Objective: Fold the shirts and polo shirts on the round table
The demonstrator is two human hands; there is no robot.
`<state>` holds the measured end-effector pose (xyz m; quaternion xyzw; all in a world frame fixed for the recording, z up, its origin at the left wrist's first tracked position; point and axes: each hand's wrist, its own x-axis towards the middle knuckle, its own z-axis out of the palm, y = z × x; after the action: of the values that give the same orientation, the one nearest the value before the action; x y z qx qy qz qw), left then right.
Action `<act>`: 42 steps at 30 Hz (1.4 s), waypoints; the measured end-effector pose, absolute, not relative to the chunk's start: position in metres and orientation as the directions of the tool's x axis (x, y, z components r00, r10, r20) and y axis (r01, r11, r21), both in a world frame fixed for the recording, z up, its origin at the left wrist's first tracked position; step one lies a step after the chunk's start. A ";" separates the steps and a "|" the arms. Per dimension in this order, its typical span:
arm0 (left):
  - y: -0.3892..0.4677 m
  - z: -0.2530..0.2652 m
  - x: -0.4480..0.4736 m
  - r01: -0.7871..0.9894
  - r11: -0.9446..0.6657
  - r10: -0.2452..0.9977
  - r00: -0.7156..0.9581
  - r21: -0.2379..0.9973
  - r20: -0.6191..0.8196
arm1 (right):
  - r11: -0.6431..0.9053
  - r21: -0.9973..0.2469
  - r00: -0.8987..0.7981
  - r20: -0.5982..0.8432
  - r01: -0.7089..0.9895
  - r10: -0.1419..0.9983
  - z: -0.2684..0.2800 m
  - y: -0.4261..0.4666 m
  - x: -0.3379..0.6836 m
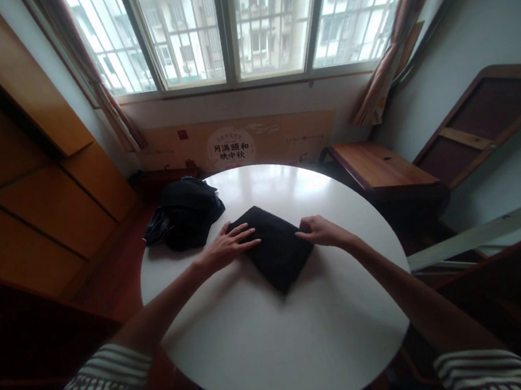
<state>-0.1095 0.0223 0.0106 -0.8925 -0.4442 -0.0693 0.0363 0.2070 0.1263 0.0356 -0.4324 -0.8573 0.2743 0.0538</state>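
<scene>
one left hand [228,248] and one right hand [322,231] (two in all) are appearing; one black cloth [274,247] and one dark cloth heap [191,213] are lying on one white table [280,357]; two striped sleeves [106,388] are showing; two curtains [371,102] are flanking four window panes [182,40].

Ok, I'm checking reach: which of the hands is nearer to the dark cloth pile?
Left. The left hand lies on the folded black cloth, a little right of the dark cloth pile; the right hand is farther right, at the cloth's opposite corner.

Black cloth [276,247], 4-cornered, lies diamond-wise on white table [280,357].
</scene>
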 end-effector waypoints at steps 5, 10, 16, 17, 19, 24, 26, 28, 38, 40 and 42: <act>0.031 0.015 -0.117 0.879 -0.430 0.886 0.368 0.204 0.283 | 0.140 -0.818 -0.721 -0.393 0.557 0.571 0.040 0.106 0.214; -0.001 0.014 -0.056 0.826 -0.468 0.882 0.416 0.315 0.221 | -0.158 -0.934 -0.453 -0.298 0.320 0.840 0.023 0.109 0.188; -0.027 -0.010 0.000 0.896 -0.385 0.918 0.348 0.221 0.187 | -0.320 -0.933 -0.560 -0.355 0.165 0.748 0.019 0.110 0.167; -0.026 -0.012 0.002 0.895 -0.367 0.923 0.317 0.253 0.217 | -0.337 -0.933 -0.588 -0.342 0.122 0.733 0.020 0.109 0.165; -0.020 -0.008 0.000 0.847 -0.378 0.917 0.286 0.375 0.278 | -0.351 -0.936 -0.618 -0.293 0.029 0.730 0.023 0.106 0.165; 0.000 0.037 -0.028 0.362 -0.348 0.921 -0.043 0.865 0.388 | -0.002 -0.992 -0.428 0.052 -0.124 0.902 0.025 0.109 0.173; 0.005 0.056 -0.040 0.064 -0.306 0.920 -0.235 0.950 0.312 | 0.259 -0.966 -0.253 0.255 -0.018 0.933 0.025 0.113 0.180; 0.006 0.067 -0.049 -0.136 -0.286 0.910 -0.347 0.949 0.225 | 0.358 -0.927 -0.186 0.334 0.113 0.924 0.027 0.116 0.187; -0.011 -0.005 -0.089 0.048 0.038 0.969 -0.248 0.998 -0.025 | -0.114 -0.972 -0.479 -0.200 0.204 0.855 0.016 0.116 0.196; -0.017 -0.014 -0.101 0.386 -0.081 0.962 -0.211 0.919 0.174 | -0.063 -0.973 -0.473 -0.164 0.223 0.866 0.010 0.116 0.193; -0.020 -0.012 -0.112 0.668 -0.248 0.941 -0.005 0.701 0.337 | 0.031 -0.978 -0.492 -0.077 0.206 0.867 0.007 0.115 0.191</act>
<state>-0.1124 -0.0197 -0.0122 -0.6840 -0.5884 -0.3951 -0.1729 0.1906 0.1152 0.0067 -0.4096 -0.6552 0.5629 0.2934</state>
